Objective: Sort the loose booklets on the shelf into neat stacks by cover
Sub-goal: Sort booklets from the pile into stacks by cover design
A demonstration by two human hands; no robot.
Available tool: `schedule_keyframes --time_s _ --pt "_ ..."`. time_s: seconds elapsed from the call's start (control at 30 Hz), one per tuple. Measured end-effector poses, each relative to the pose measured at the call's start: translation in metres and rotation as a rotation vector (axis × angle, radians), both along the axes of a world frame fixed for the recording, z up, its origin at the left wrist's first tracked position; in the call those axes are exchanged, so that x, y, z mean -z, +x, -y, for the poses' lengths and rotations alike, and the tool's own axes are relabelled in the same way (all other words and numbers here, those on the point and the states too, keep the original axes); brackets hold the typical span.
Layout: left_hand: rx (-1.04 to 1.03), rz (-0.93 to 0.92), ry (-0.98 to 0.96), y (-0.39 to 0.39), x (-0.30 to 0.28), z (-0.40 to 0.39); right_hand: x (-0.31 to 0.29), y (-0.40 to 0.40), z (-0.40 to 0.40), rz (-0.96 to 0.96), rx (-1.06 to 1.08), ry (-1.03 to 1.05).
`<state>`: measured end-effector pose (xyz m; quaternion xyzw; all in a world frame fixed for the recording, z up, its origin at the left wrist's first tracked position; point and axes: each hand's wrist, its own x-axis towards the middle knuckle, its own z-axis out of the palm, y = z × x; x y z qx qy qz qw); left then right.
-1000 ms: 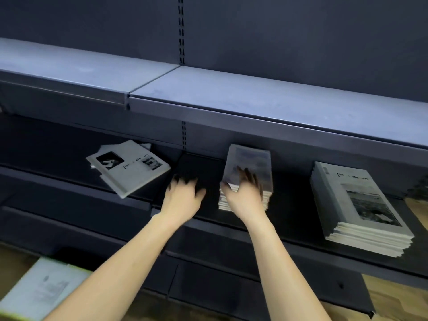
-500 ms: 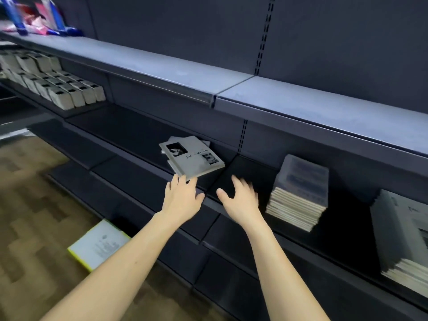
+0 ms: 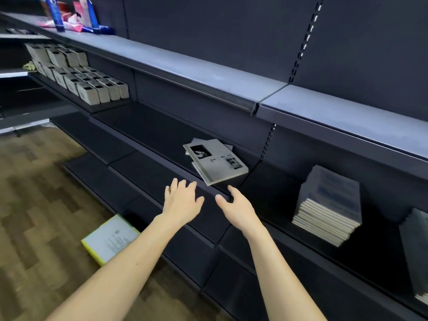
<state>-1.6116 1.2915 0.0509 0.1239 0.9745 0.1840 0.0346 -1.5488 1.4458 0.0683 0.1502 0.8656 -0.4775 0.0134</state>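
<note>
Two bare hands reach toward the middle shelf (image 3: 162,135) with nothing in them: the left hand (image 3: 183,200) is spread flat, palm down, just in front of the shelf's front lip, and the right hand (image 3: 236,205) is relaxed with its fingers loosely bent and its thumb turned toward the left hand. Neither touches a booklet. They sit side by side, just short of the loose pile, which suggests a two-handed gather rather than a single pinch.

That loose pile of booklets (image 3: 217,162) lies askew on the shelf just beyond the fingertips, its near corner close to the front edge. Its top cover is pale grey with a dark photo at the far left corner and a line of title print. Corners of other booklets poke out underneath at different angles, so the pile is not squared.

To the right on the same shelf stands a squared stack with a bluish-grey cover (image 3: 328,205), and at the far right edge of the view part of another stack (image 3: 416,251) shows; both look already sorted.

Off task, rows of small pale boxes (image 3: 92,86) fill the shelf far to the left, colourful tubes (image 3: 69,17) stand on the top shelf, and a yellow-edged booklet (image 3: 108,239) lies on the wooden floor (image 3: 34,205) below.
</note>
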Motion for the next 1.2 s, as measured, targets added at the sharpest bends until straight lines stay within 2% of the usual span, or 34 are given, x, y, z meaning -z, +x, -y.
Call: schedule_keyframes --time_s 0.27,0.63,1.03,1.2 --pt "0.014 0.047 0.042 -0.025 0.015 0.064 0.018 -0.034 0.062 0.05 0.006 0.032" --pt "0.054 0.048 0.084 -0.072 0.034 0.107 0.045 -0.073 0.111 -0.001 0.121 -0.073" --pt "0.129 0.026 0.071 -0.163 0.049 0.065 0.065 -0.166 0.056 -0.082 0.297 -0.014" --pt "0.156 0.034 0.078 -0.209 0.054 0.036 0.086 -0.218 0.009 -0.082 0.373 0.268"
